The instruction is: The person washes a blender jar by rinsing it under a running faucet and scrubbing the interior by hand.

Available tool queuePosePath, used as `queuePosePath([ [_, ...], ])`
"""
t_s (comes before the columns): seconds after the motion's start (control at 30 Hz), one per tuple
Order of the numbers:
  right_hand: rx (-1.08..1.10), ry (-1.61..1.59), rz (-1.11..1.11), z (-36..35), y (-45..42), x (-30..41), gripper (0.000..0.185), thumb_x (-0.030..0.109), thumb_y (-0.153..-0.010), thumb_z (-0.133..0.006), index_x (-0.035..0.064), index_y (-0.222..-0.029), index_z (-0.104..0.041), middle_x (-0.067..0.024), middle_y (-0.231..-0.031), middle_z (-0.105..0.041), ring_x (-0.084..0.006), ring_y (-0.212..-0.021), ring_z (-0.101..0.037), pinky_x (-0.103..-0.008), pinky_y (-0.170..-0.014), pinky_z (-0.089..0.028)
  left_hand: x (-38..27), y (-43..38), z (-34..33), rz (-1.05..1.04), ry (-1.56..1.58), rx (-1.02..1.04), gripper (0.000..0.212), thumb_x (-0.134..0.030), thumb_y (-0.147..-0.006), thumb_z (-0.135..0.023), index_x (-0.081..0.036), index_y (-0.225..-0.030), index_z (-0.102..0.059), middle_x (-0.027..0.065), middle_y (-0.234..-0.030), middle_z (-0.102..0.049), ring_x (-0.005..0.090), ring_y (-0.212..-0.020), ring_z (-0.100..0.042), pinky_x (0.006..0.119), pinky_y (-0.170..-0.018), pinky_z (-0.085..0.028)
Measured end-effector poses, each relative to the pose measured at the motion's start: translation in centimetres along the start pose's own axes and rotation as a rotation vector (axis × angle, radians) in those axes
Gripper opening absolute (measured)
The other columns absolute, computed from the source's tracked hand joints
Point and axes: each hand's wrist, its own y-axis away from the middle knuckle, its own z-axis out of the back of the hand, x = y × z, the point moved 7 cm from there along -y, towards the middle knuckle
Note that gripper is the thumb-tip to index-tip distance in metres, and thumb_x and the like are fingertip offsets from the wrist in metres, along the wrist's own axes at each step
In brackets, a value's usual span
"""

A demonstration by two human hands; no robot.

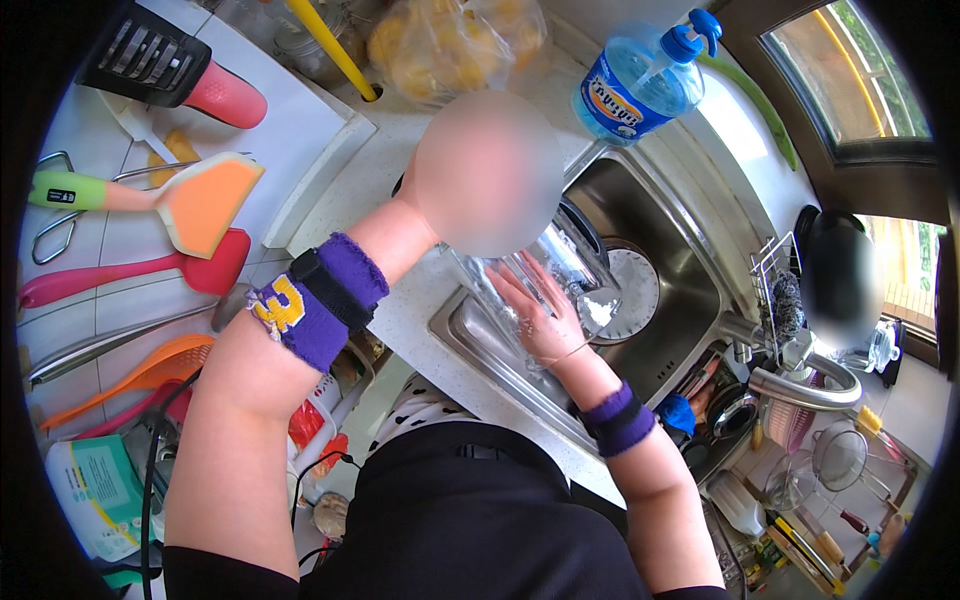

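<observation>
A round blur covers my left hand (489, 176); its fingers and whatever they hold are hidden. My right hand (551, 326) looks wet and lies with outstretched fingers along a shiny cylindrical vessel (559, 259), seemingly supporting it. This vessel is tilted over the double sink, with a dark rim at its far side, and its upper part is hidden by the blur. White suds cling near its lower end. Below it, in the stainless steel sink (679, 259), sits a round dish (637, 289) with a brown rim and whitish suds.
A blue pump bottle of dish soap (637, 82) stands at the sink's back corner, beside a bag of yellow fruit (457, 45). The curved faucet (814, 390) reaches in from the right. Spatulas (210, 206) and a slotted orange spoon (172, 356) hang at the left.
</observation>
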Motion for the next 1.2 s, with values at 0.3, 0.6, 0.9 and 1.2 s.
queuePosePath([
  [0.3,0.159,0.051,-0.098,-0.4,2.1,-0.2,0.06,0.001,-0.064,-0.052,0.0183,-0.121,-0.048,-0.0031,-0.117,-0.052,-0.0304,-0.119,-0.038,-0.0378,-0.092,-0.039,-0.8,-0.4,0.5,-0.026,-0.044,0.055,0.02,-0.027,-0.073,-0.054,-0.016,-0.086,-0.065,-0.0011,-0.094,-0.061,0.0157,-0.097,-0.053,0.034,-0.075,-0.039],
  [0.6,0.042,-0.024,-0.102,0.2,2.5,0.2,0.057,-0.001,-0.066,-0.051,0.0173,-0.12,-0.048,-0.006,-0.113,-0.055,-0.0299,-0.121,-0.036,-0.0384,-0.091,-0.041,-0.6,-0.5,0.3,-0.021,0.038,0.123,0.022,-0.025,-0.073,-0.053,-0.017,-0.09,-0.064,-0.0012,-0.097,-0.061,0.0167,-0.101,-0.052,0.034,-0.077,-0.038],
  [0.9,-0.142,-0.053,-0.326,1.9,13.1,-3.4,0.03,-0.001,-0.065,-0.057,0.0086,-0.092,-0.063,-0.0055,-0.099,-0.062,-0.0242,-0.097,-0.054,-0.0324,-0.079,-0.047,-1.8,-1.5,0.9,-0.071,0.055,0.141,0.02,-0.024,-0.075,-0.052,-0.017,-0.09,-0.064,-0.0009,-0.097,-0.061,0.0179,-0.1,-0.052,0.035,-0.078,-0.039],
  [1.2,-0.459,-0.363,-0.802,6.1,12.7,-5.5,0.02,0.014,-0.081,-0.055,0.0089,-0.098,-0.063,-0.0097,-0.102,-0.06,-0.0242,-0.096,-0.054,-0.0318,-0.082,-0.044,-1.8,-1.7,0.5,-0.071,0.085,0.167,0.02,-0.021,-0.076,-0.05,-0.016,-0.09,-0.064,0.0003,-0.097,-0.061,0.0193,-0.101,-0.052,0.034,-0.076,-0.04],
])
